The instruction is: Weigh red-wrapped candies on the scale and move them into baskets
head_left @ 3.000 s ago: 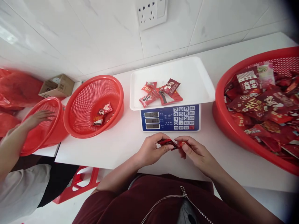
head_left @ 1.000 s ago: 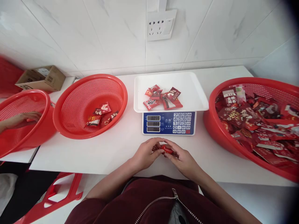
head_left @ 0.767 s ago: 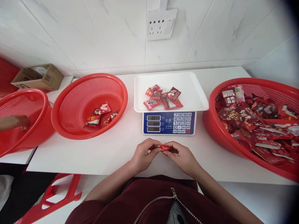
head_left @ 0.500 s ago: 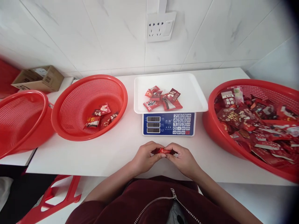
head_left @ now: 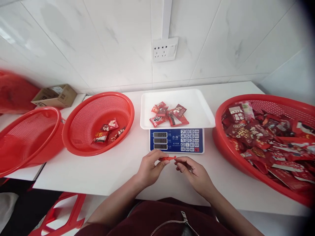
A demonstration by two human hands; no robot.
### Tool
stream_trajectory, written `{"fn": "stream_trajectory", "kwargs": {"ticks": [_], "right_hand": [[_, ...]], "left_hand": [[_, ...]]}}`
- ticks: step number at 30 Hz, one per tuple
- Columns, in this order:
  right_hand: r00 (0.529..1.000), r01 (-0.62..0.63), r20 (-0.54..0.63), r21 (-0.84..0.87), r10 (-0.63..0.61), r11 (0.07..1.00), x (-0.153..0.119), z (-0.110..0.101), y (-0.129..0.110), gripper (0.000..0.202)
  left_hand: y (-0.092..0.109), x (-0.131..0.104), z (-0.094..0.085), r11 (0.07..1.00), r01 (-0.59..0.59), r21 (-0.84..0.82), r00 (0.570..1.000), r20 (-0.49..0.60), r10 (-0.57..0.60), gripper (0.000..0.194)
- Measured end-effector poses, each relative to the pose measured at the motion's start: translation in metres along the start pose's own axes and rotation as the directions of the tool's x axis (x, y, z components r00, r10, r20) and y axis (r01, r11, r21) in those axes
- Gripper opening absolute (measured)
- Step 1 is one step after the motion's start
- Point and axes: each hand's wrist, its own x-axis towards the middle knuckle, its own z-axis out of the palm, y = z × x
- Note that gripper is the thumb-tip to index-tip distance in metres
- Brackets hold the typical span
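Observation:
A small red packet (head_left: 168, 158) is pinched between the thumb and fingers of my left hand (head_left: 151, 167), just in front of the scale. My right hand (head_left: 194, 173) has its thumb and fingertips closed at the packet's right end. Beyond my hands stands a blue digital scale (head_left: 176, 141) with a white tray (head_left: 197, 105) on top. On the tray lie several red snack packets (head_left: 177, 117). To the left, a red basket (head_left: 83, 121) holds a few packets (head_left: 100, 137).
A large red basket (head_left: 228, 157) full of red packets stands at the right. Another red basket (head_left: 27, 131) is at the far left, with a cardboard box (head_left: 61, 98) behind it. A red stool (head_left: 66, 209) is below the table's left front edge.
The view has tilted upward. My hands have moved slightly apart, and more of the red packet shows between them. My right fingers have shifted to its end.

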Motion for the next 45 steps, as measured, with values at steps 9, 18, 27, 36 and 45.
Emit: {"fn": "stream_trajectory", "kwargs": {"ticks": [9, 18, 27, 36, 45], "right_hand": [[0.999, -0.045, -0.016, 0.011, 0.045, 0.999, -0.011, -0.009, 0.013, 0.029], [0.997, -0.073, -0.03, -0.049, 0.071, 0.996, -0.022, -0.022, 0.025, 0.028], [0.999, -0.025, 0.044, -0.054, 0.027, 0.998, -0.014, -0.017, 0.015, 0.025], [0.981, 0.047, 0.192, -0.1, -0.027, 0.994, -0.007, -0.01, 0.002, 0.021], [0.978, 0.051, 0.207, -0.177, -0.014, 0.983, -0.007, -0.004, -0.001, 0.021]], "left_hand": [[-0.002, 0.08, 0.0, 0.802, -0.199, 0.563, 0.912, -0.193, 0.363, 0.011], [-0.009, 0.096, 0.001, 0.632, -0.127, 0.765, 0.92, -0.148, 0.364, 0.02], [0.008, 0.034, 0.004, 0.791, -0.49, 0.366, 0.863, 0.079, 0.498, 0.012], [-0.005, -0.013, 0.023, 0.939, -0.282, 0.198, 0.884, 0.433, 0.174, 0.023], [-0.012, -0.015, 0.021, 0.943, -0.25, 0.22, 0.879, 0.459, 0.126, 0.022]]}}
